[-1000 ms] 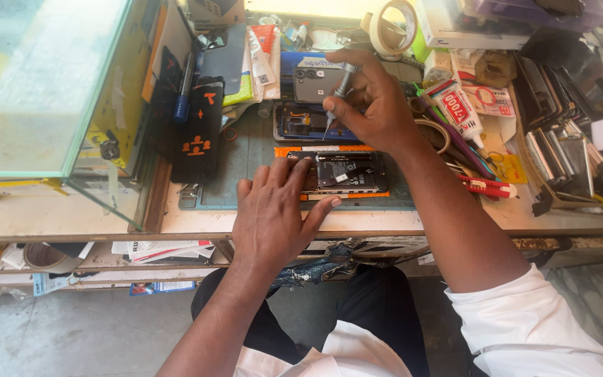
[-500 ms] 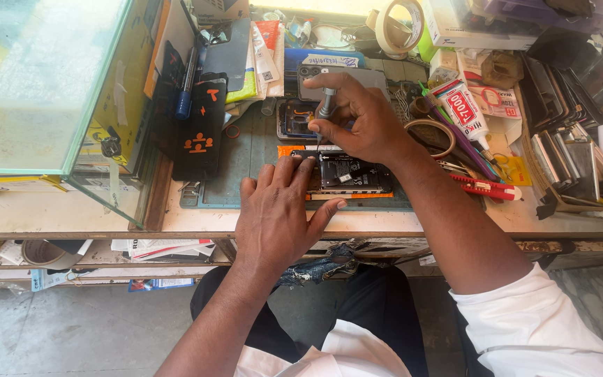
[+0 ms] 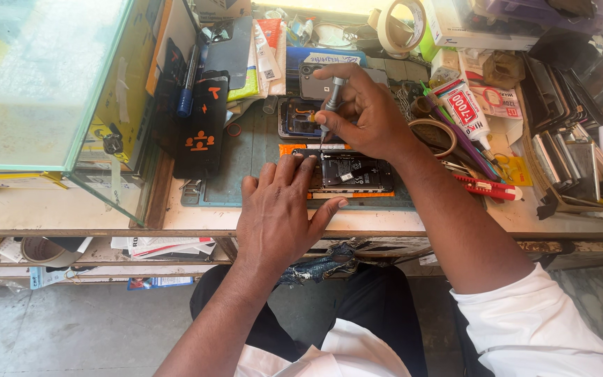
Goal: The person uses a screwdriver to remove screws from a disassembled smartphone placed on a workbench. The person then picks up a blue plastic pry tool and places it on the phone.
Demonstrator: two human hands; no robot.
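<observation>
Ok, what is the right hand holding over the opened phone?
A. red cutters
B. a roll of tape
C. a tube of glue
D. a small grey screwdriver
D: the right hand grips a small grey screwdriver, tip down at the opened phone steadied by the left hand.

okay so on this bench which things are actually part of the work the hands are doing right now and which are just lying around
In use:
right hand holding the grey screwdriver
left hand pressing on the opened phone
green work mat beneath

Lying about:
glue tube
tape roll
red-handled tool
black pouch
glass case
</observation>
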